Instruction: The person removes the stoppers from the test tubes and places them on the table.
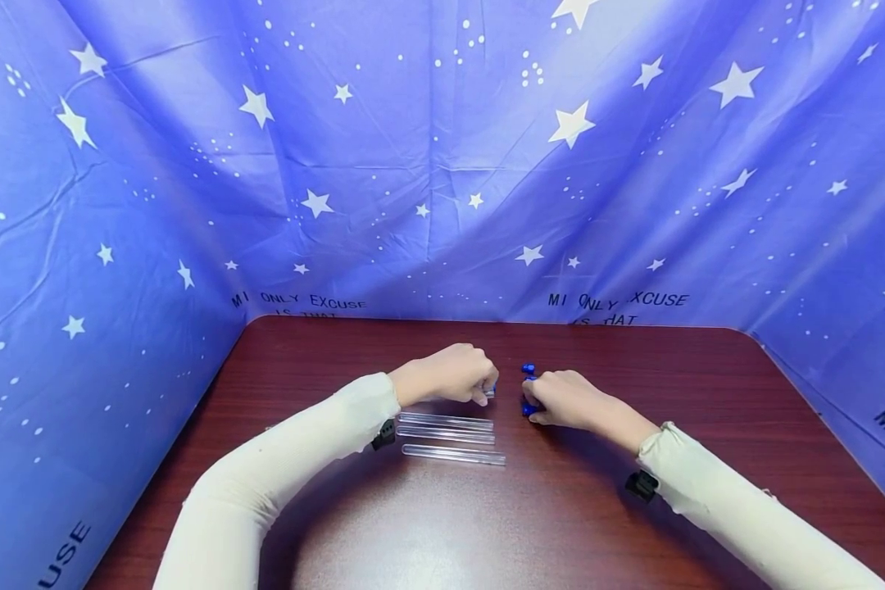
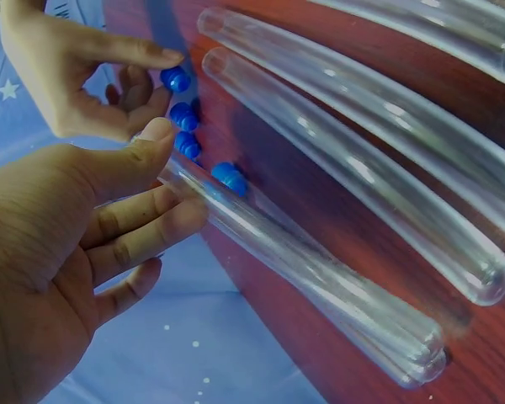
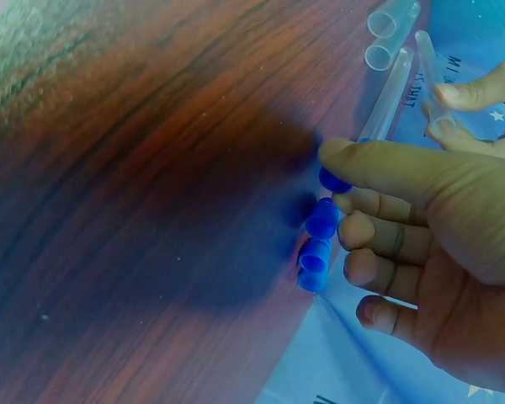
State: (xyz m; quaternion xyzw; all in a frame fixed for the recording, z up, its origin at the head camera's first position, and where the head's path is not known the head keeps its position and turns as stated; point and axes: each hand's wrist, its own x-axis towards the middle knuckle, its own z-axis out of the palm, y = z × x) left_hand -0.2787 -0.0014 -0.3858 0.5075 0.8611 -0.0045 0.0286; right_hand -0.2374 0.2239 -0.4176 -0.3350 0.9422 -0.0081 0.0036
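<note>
My left hand (image 2: 59, 227) pinches a clear test tube (image 2: 303, 265) near its mouth between thumb and fingers, its rounded end pointing away from the palm. Right below it lies another tube with a blue cap (image 2: 230, 178) at its mouth end. Across from it, my right hand (image 3: 463, 227) holds a small blue cap (image 3: 335, 180) between thumb and index finger, close over the table. More blue caps (image 3: 321, 220) stand in a row beside the right fingertips. In the head view, both hands face each other with a gap between them.
Several clear test tubes (image 1: 453, 456) lie side by side on the dark red wooden table (image 1: 324, 524), nearer me than the left hand. A blue star-patterned cloth (image 1: 428, 164) surrounds the table at the back and sides.
</note>
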